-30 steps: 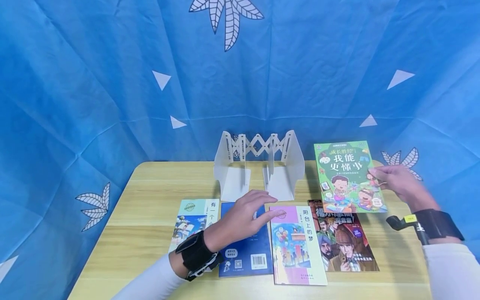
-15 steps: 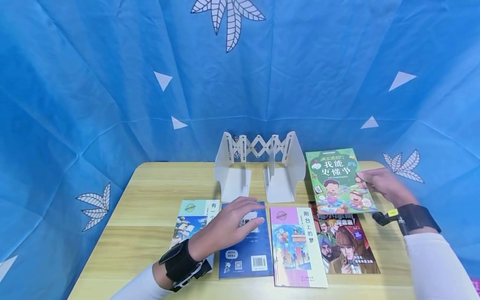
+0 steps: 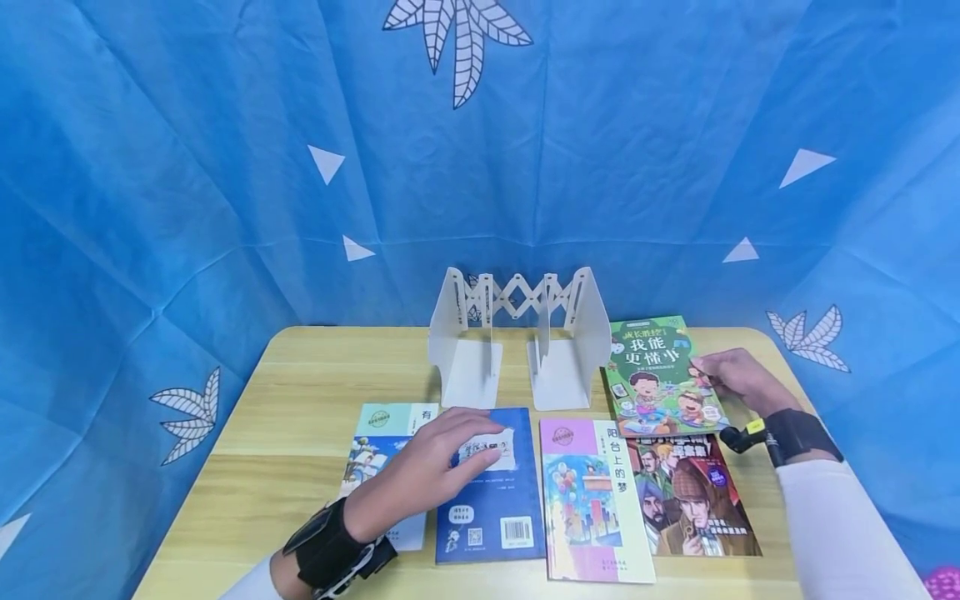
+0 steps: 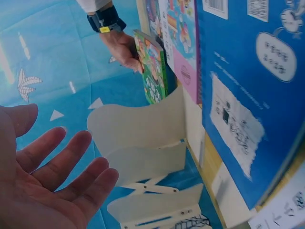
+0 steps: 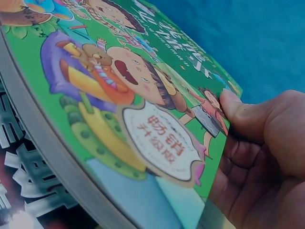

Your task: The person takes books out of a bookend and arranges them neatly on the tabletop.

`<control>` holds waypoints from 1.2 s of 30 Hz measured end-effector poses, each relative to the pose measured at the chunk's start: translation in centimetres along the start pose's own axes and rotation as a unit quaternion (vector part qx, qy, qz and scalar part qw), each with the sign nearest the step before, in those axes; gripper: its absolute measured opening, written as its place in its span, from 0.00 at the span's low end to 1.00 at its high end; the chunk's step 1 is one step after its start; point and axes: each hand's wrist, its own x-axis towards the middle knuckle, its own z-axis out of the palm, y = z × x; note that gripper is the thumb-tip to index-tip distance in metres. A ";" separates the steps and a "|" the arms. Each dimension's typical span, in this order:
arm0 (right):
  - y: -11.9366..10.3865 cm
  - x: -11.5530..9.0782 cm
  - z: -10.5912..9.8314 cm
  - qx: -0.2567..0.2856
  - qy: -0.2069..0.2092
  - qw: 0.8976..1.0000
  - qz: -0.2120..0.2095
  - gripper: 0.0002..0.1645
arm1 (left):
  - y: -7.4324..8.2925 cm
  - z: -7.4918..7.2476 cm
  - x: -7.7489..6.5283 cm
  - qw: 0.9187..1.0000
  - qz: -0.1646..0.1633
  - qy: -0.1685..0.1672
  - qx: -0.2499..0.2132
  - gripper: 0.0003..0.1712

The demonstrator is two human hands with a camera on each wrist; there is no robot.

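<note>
By its right edge, my right hand [image 3: 738,379] pinches a green picture book [image 3: 663,392], thumb on the cover and fingers underneath. The book's lower edge overlaps the top of a dark comic-style book [image 3: 693,508]. In the right wrist view the green cover [image 5: 114,124] is close, its page edges facing the camera. My left hand [image 3: 431,467] hovers over the blue book [image 3: 491,525] with fingers spread and relaxed, holding nothing; the left wrist view shows its bare palm [image 4: 52,191]. A white expandable bookend [image 3: 517,350] stands behind the books.
A pink-and-cream book [image 3: 597,508] lies between the blue and dark books. Left of the blue book is a mint-and-white book [image 3: 375,458], partly under my left forearm. The wooden table [image 3: 292,417] ends at a blue curtain [image 3: 420,183].
My right hand has moved the green book left and lower, close beside the bookend's right side. My left hand has drifted left and toward the front.
</note>
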 end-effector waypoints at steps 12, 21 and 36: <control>-0.7 0.8 0.5 -0.130 0.062 0.990 -0.004 0.27 | -1.9 -1.0 -2.8 0.998 -0.046 0.040 0.005 0.19; -1.0 1.4 1.3 -0.206 0.106 0.973 0.017 0.25 | -3.2 -1.6 -4.7 0.992 -0.103 0.068 0.018 0.19; -1.5 1.2 1.9 -0.249 0.125 0.960 0.023 0.26 | -5.2 -2.8 -6.9 0.985 -0.133 0.103 0.024 0.17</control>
